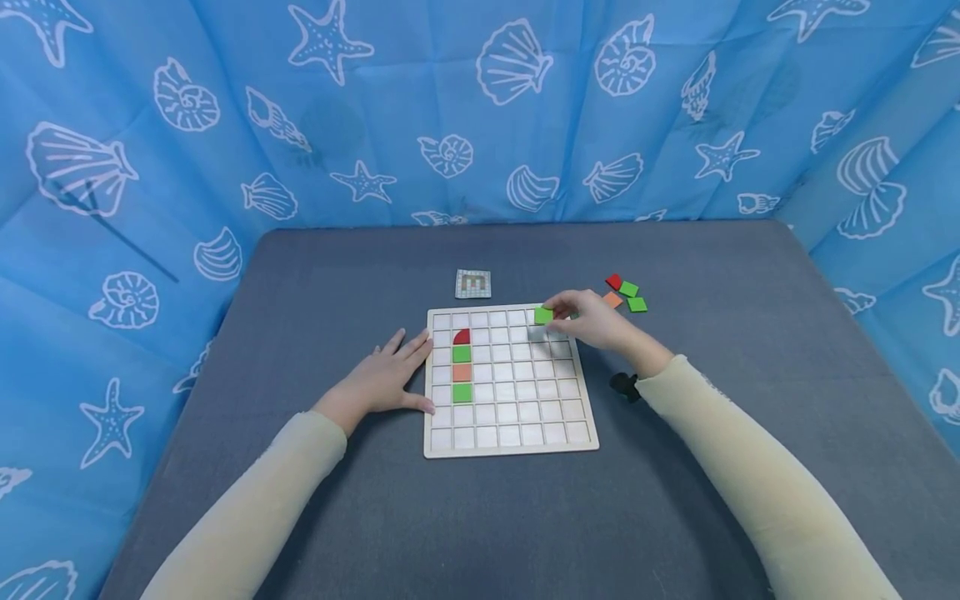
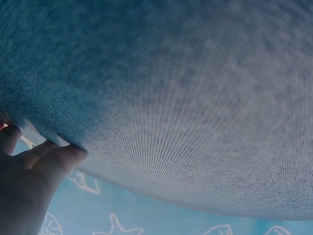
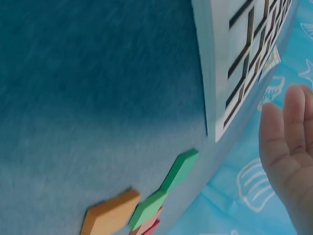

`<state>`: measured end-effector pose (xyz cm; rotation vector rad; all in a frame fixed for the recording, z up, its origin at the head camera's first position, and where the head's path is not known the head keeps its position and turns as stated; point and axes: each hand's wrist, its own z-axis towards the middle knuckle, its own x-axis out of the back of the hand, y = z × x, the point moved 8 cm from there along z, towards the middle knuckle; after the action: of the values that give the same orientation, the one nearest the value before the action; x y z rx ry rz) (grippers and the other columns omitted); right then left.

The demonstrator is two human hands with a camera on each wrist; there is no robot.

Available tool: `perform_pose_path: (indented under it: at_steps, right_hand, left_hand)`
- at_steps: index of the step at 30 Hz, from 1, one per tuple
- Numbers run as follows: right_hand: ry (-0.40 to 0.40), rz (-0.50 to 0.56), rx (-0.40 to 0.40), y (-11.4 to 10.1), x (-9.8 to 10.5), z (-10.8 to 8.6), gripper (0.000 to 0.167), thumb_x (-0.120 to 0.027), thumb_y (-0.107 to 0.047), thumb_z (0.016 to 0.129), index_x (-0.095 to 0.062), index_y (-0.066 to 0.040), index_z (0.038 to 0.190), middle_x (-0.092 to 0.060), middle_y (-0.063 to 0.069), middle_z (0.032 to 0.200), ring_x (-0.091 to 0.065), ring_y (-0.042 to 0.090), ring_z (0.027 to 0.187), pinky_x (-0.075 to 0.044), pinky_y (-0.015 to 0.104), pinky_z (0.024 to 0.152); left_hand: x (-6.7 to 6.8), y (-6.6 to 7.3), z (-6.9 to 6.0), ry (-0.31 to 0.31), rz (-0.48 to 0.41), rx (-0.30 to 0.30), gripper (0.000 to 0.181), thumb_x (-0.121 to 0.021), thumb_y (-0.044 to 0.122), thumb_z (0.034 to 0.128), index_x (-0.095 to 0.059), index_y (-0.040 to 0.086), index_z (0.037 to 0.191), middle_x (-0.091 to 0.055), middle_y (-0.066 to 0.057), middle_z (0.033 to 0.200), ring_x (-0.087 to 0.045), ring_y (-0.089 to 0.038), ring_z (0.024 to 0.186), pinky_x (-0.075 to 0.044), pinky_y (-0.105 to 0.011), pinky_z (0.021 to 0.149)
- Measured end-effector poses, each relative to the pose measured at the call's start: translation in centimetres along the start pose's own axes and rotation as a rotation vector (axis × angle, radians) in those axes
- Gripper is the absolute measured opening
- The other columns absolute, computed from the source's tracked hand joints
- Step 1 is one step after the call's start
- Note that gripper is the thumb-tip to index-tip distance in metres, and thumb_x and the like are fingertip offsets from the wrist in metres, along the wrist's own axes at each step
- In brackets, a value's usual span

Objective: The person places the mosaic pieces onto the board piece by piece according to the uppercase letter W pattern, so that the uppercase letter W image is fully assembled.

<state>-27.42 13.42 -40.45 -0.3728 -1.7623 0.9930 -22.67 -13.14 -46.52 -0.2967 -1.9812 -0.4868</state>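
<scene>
My right hand (image 1: 592, 319) pinches a green square tile (image 1: 543, 316) between thumb and fingers, above the top right cells of a white gridded board (image 1: 512, 452). Spread fingers of my left hand (image 1: 382, 379) touch the board's left edge, the palm low over the table. On the board a column of tiles runs downward: a red rounded tile (image 1: 462, 337), a green tile (image 1: 462, 354), an orange tile (image 1: 462, 372) and another green tile (image 1: 462, 392). In the right wrist view, the fingers show but the pinched tile does not.
Right of the board lie loose tiles: a red one (image 1: 614, 282), an orange one (image 1: 613, 300) and green ones (image 1: 637, 305). A small patterned card (image 1: 473, 284) lies behind the board. A blue shell-print curtain (image 1: 450, 100) surrounds the grey table (image 1: 360, 517).
</scene>
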Motion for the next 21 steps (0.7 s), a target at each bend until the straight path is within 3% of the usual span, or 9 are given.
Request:
perform_pose_path:
  at_steps: [21]
  right_hand:
    - [-0.049, 0.073, -0.005, -1.3, -3.3, 1.8, 0.035, -0.065, -0.005, 0.092, -0.059, 0.009, 0.124, -0.059, 0.022, 0.117, -0.056, 0.033, 0.107, -0.048, 0.044, 0.089]
  left_hand:
    - [0.0, 0.0, 0.0, -0.006, 0.008, 0.002, 0.111, -0.064, 0.070, 0.0780, -0.012, 0.014, 0.158, -0.004, -0.005, 0.163, -0.001, -0.038, 0.147, -0.020, -0.061, 0.111]
